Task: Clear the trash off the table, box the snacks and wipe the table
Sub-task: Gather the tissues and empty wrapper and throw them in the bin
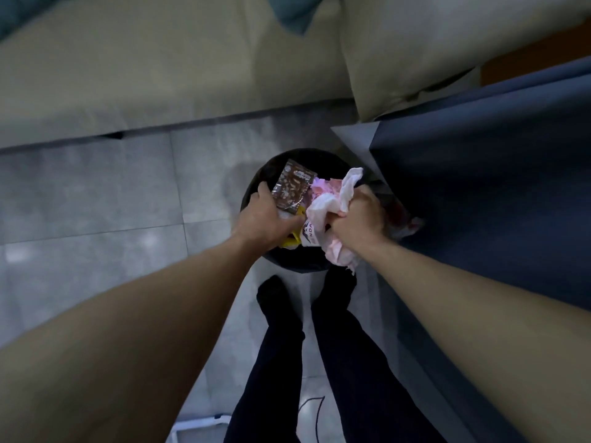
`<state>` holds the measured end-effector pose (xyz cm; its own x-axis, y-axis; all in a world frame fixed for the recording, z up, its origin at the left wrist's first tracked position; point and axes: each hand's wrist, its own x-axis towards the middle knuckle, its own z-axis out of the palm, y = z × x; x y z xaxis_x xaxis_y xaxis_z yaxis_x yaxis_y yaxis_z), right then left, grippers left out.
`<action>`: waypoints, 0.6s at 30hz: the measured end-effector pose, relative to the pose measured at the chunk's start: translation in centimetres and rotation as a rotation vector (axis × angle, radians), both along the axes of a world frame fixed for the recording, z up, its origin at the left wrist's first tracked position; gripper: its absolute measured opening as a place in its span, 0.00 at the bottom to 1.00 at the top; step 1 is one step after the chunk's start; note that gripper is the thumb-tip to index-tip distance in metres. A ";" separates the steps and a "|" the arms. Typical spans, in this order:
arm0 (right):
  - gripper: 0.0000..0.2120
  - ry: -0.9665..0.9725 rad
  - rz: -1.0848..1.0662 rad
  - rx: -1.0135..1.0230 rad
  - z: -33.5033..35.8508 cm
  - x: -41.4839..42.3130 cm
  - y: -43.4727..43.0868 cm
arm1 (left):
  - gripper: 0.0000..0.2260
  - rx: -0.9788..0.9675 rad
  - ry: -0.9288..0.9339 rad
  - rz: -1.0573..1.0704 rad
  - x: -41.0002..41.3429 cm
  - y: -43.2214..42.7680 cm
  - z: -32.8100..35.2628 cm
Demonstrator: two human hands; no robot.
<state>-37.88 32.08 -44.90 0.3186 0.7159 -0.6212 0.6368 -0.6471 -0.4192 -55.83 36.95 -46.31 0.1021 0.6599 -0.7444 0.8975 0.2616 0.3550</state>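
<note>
A round black trash bin (256, 183) stands on the grey tiled floor right in front of my feet. My left hand (267, 217) hovers over the bin and grips a brown snack wrapper (292, 188), with a yellow wrapper (292, 241) poking out beneath the palm. My right hand (358, 215) is over the bin's right side, fingers curled round a bunch of crumpled white and pink tissues (332, 199). A white wrapper with dark lettering (310, 235) shows between the two hands. The bin's inside is mostly hidden by the hands and trash.
A beige sofa (160, 75) runs across the far side, with a second beige cushion (431, 43) at the right. A dark blue surface (479, 187) fills the right side, its corner close to the bin. My dark-trousered legs (319, 362) stand just behind the bin.
</note>
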 end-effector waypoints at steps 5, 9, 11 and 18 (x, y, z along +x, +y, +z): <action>0.12 0.055 0.088 -0.096 -3.0 -0.6 0.0 | 0.50 -0.034 0.020 -0.082 -0.8 -0.2 -2.6; 0.33 0.127 0.127 -0.094 -2.7 -0.3 -0.3 | 0.42 0.003 0.015 -0.158 -1.5 -0.4 -2.7; 0.37 0.138 0.145 -0.079 -2.1 -0.2 -0.3 | 0.41 0.024 0.029 -0.202 -1.6 -0.3 -2.1; 0.33 0.112 0.131 -0.014 2.3 -0.4 0.4 | 0.36 0.136 0.081 -0.410 -1.7 0.9 3.7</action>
